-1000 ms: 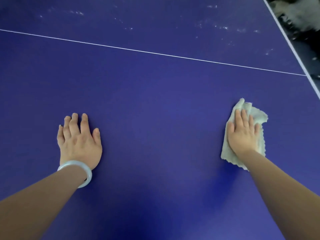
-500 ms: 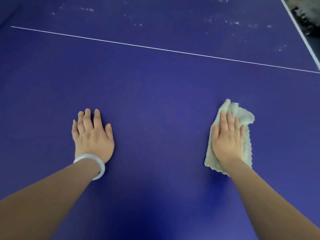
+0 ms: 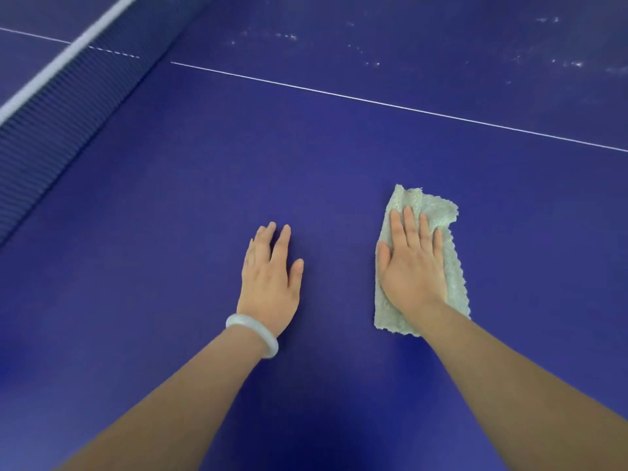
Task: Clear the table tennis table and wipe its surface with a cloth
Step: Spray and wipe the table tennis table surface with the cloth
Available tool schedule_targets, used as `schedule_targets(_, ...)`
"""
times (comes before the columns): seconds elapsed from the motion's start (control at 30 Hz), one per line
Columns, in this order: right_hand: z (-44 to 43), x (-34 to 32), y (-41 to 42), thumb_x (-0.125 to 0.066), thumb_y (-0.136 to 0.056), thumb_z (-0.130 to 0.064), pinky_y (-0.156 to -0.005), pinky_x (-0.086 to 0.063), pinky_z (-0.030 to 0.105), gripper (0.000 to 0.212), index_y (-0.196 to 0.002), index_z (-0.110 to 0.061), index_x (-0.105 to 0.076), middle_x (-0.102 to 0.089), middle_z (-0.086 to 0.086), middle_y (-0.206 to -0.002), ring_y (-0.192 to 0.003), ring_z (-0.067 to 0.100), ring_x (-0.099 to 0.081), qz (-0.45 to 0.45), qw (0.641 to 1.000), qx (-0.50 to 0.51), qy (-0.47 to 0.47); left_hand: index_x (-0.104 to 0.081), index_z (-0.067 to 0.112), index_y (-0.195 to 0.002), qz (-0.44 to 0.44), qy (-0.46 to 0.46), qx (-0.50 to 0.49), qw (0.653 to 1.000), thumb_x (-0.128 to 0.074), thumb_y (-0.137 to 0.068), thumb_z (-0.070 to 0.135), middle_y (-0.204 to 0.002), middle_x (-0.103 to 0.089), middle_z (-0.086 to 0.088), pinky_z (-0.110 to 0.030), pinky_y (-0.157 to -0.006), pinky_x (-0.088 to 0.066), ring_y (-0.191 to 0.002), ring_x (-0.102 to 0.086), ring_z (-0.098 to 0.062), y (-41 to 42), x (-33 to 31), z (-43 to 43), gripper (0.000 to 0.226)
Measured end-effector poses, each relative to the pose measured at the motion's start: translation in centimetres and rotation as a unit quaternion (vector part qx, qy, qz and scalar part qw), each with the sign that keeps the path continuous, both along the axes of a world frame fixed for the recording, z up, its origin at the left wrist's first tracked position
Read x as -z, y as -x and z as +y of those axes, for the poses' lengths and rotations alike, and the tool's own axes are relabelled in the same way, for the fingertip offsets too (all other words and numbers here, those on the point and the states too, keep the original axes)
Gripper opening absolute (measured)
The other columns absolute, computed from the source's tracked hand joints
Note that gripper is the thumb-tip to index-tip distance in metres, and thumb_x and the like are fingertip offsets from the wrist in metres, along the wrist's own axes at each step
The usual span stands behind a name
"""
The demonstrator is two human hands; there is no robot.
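Observation:
The blue table tennis table (image 3: pixel 170 215) fills the view. A pale green cloth (image 3: pixel 455 266) lies flat on it right of centre. My right hand (image 3: pixel 411 266) presses down on the cloth with straight fingers, covering its middle. My left hand (image 3: pixel 270 280), with a white bangle at the wrist, rests flat on the bare surface a short way left of the cloth, fingers straight.
The net (image 3: pixel 51 107) with its white top band runs along the left side. A thin white centre line (image 3: pixel 373 103) crosses the table beyond my hands. Whitish dusty marks (image 3: pixel 373 62) speckle the far half behind that line.
My right hand has slid the cloth leftwards across the table. The view has swung left, bringing the net into sight and dropping the right table edge out. The two hands now lie closer together.

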State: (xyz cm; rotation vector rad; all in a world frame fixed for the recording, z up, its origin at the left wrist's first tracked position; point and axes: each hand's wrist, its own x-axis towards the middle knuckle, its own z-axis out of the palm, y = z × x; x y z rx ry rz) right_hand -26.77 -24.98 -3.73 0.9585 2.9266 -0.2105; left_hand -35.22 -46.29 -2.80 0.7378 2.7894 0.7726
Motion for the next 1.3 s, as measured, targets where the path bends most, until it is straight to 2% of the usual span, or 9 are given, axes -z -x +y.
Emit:
schedule_targets(0.27,-0.8,-0.3,4.8,-0.009,-0.103,-0.039,-0.123,0.006,0.046,0.058,-0.158,-0.023,0.002,0.005,-0.004,-0.166,-0.152,0.021,0.009,-0.010,1.000,0.002,0.002,-0.028,0.016,-0.154,0.071,0.188,-0.105,0.974,-0.017,-0.100,0.050,-0.161,-0.022,-0.014,-0.048,-0.121,-0.009,-0.150,-0.014,-0.032,-4.6,2.0,-14.4,0.066)
schedule_targets(0.4,-7.8,-0.4,4.1,-0.007,-0.103,-0.040,-0.123,0.001,0.048,0.057,-0.158,-0.025,-0.003,0.002,-0.006,-0.166,-0.152,0.019,0.010,0.003,0.981,-0.196,-0.010,-0.021,0.016,-0.156,0.078,0.217,-0.102,0.968,-0.013,-0.102,0.049,-0.162,-0.018,-0.013,-0.051,-0.121,-0.012,-0.152,-0.008,-0.030,-4.6,2.1,-14.2,0.064)
schedule_targets(0.53,-9.8,-0.9,1.0,-0.016,-0.104,-0.040,-0.124,-0.002,0.046,0.056,-0.158,-0.026,-0.008,-0.002,-0.009,-0.165,-0.152,0.015,0.006,-0.029,0.912,-0.410,-0.005,-0.018,0.018,-0.157,0.068,0.226,-0.105,0.966,-0.009,-0.102,0.048,-0.163,-0.014,-0.011,-0.050,-0.121,-0.010,-0.152,-0.003,-0.028,-4.6,1.8,-14.2,0.063)
schedule_targets(0.7,-3.1,-0.7,5.1,-0.006,-0.100,-0.043,-0.123,0.004,0.044,0.059,-0.158,-0.029,-0.007,-0.003,-0.008,-0.166,-0.152,0.015,0.006,-0.022,0.990,-0.142,0.002,-0.018,0.018,-0.157,0.069,0.221,-0.105,0.967,-0.011,-0.103,0.045,-0.163,-0.015,-0.012,-0.050,-0.121,-0.010,-0.152,-0.005,-0.029,-4.7,1.9,-14.2,0.061)
schedule_targets(0.77,-5.3,-0.7,6.8,-0.011,-0.103,-0.037,-0.123,0.004,0.047,0.056,-0.158,-0.028,-0.003,-0.002,-0.005,-0.166,-0.152,0.021,0.004,-0.019,0.992,-0.123,-0.002,-0.019,0.018,-0.156,0.070,0.218,-0.107,0.968,-0.011,-0.103,0.043,-0.163,-0.016,-0.012,-0.050,-0.121,-0.009,-0.152,-0.006,-0.029,-4.7,1.9,-14.3,0.059)
schedule_targets(1.03,-12.8,-1.8,-3.8,-0.025,-0.105,-0.038,-0.122,0.002,0.045,0.057,-0.158,-0.031,-0.005,0.001,-0.011,-0.165,-0.152,0.017,0.005,-0.055,0.849,-0.525,-0.019,-0.015,0.020,-0.157,0.047,0.172,-0.104,0.978,-0.007,-0.102,0.036,-0.164,-0.012,-0.008,-0.046,-0.123,-0.002,-0.153,0.000,-0.025,-4.6,1.7,-14.7,0.058)
schedule_targets(1.17,-8.1,-0.9,-0.8,-0.013,-0.102,-0.040,-0.123,0.002,0.043,0.055,-0.156,-0.034,-0.004,-0.004,-0.011,-0.165,-0.153,0.017,0.000,-0.025,0.969,-0.247,-0.013,-0.017,0.020,-0.156,0.042,0.156,-0.105,0.981,-0.003,-0.100,0.036,-0.164,-0.012,-0.009,-0.047,-0.124,-0.004,-0.153,-0.001,-0.026,-4.5,1.5,-14.5,0.061)
schedule_targets(1.23,-9.1,-0.6,0.8,-0.009,-0.102,-0.039,-0.123,0.005,0.043,0.056,-0.157,-0.032,-0.001,0.003,-0.010,-0.165,-0.152,0.016,0.008,-0.025,0.992,-0.121,0.007,-0.018,0.019,-0.156,0.045,0.147,-0.104,0.983,-0.005,-0.100,0.035,-0.164,-0.012,-0.009,-0.046,-0.123,-0.001,-0.153,-0.002,-0.027,-4.6,1.4,-14.6,0.060)
schedule_targets(1.3,-12.5,-0.6,0.6,-0.009,-0.103,-0.037,-0.123,0.004,0.047,0.057,-0.158,-0.028,-0.001,0.003,-0.005,-0.166,-0.152,0.020,0.007,-0.026,0.989,-0.147,-0.014,-0.020,0.019,-0.156,0.035,0.125,-0.100,0.986,-0.012,-0.102,0.031,-0.164,-0.011,-0.007,-0.044,-0.123,0.002,-0.153,-0.001,-0.024,-4.6,1.1,-14.8,0.056)
